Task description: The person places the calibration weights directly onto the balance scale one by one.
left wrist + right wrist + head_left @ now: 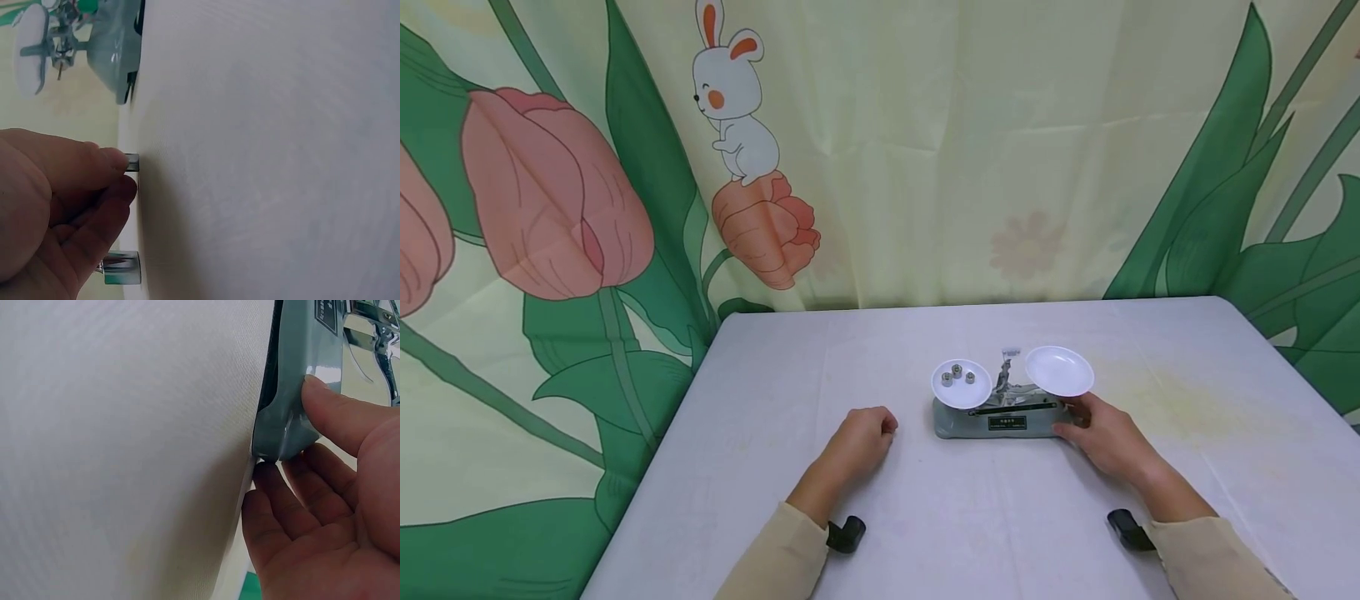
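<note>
A grey balance scale (973, 423) with two white pans stands on the white-covered table. Three small metal pieces (957, 372) lie in its left pan; the right pan (1060, 371) holds nothing. My right hand (1108, 437) grips the right end of the base, thumb on the front face, fingers (325, 475) round the end. To the left of the scale, my left hand (861, 437) is low over the table with curled fingers, pinching a small metal weight (133, 162) at the thumb tip. Close by its lower fingers stands a larger shiny metal weight (122, 269), hidden in the head view.
The white cloth (970, 525) covers the whole table. Behind the table's far edge hangs a printed curtain (917, 150) with tulips and a rabbit. A black camera (847, 534) is strapped at the left wrist, another (1130, 530) at the right.
</note>
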`<state>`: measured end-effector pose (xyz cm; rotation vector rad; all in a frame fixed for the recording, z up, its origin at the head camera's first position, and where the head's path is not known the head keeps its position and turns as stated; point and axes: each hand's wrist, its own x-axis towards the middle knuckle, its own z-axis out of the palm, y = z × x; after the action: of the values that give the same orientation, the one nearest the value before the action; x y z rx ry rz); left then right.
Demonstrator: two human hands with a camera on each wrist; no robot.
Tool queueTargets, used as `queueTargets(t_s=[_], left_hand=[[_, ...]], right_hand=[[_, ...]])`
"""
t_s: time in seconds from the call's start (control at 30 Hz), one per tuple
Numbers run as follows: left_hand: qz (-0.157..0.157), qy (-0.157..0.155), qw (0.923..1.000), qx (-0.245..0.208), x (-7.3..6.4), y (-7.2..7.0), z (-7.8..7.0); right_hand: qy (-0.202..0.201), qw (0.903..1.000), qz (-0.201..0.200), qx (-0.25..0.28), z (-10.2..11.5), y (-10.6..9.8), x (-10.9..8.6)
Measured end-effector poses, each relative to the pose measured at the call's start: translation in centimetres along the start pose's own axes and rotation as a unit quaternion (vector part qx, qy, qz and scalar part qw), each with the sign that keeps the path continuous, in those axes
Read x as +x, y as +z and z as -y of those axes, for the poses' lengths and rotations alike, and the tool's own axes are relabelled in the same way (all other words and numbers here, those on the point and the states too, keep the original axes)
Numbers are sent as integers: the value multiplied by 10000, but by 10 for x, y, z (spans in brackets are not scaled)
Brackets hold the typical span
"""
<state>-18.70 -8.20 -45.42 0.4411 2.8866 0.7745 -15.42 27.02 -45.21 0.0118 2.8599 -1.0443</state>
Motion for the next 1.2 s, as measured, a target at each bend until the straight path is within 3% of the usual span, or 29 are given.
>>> queueTargets(t_s=[0.3, 0.6, 0.93, 1.2], left_hand=[[-108, 214, 9997, -35, -5, -9, -7], [149, 306, 9994, -89, -6, -27, -32], [34, 847, 9963, 163, 1, -53, -60], [3, 1321, 9906, 342, 12, -64, -79]], right_hand=[[-69, 10000, -31, 14, -1, 1, -1], [-52, 10000, -11, 4, -2, 1, -1], [-102, 9999, -18, -5, -2, 0, 0], [-41, 10000, 9, 26, -1, 0, 1]])
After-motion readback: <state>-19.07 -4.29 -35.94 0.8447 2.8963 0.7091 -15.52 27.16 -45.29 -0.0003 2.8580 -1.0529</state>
